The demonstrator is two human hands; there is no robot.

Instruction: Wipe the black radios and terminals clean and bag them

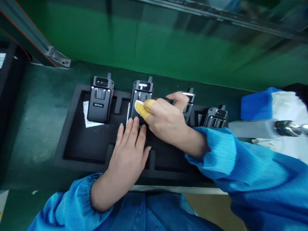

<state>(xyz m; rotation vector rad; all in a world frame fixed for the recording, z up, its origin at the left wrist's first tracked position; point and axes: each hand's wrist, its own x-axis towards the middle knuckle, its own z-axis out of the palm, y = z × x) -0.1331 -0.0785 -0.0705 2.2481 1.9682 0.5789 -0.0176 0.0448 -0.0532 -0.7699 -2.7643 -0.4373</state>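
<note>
Two-way radios lie back up in a black foam tray [69, 134]. Over the second radio [143, 86] from the left, my right hand [166, 118] pinches a small white wiping pad [138, 104] between fingers in yellow finger cots and holds it against the radio's back. My left hand [131, 144] lies flat, its fingers stretched out and their tips at the lower end of the same radio. Further left is a radio [99, 99] labelled "Riton". A third radio [190, 98] is partly hidden behind my right hand, and another radio [216, 117] sits beyond my sleeve.
White printed papers [86, 113] stick out from under the leftmost radio. On the right stand a translucent bottle with a metal top [252, 128], a blue box [256, 104] and white cloths [288, 106]. A green panel [156, 45] closes off the back; a metal post [31, 32] rises at left.
</note>
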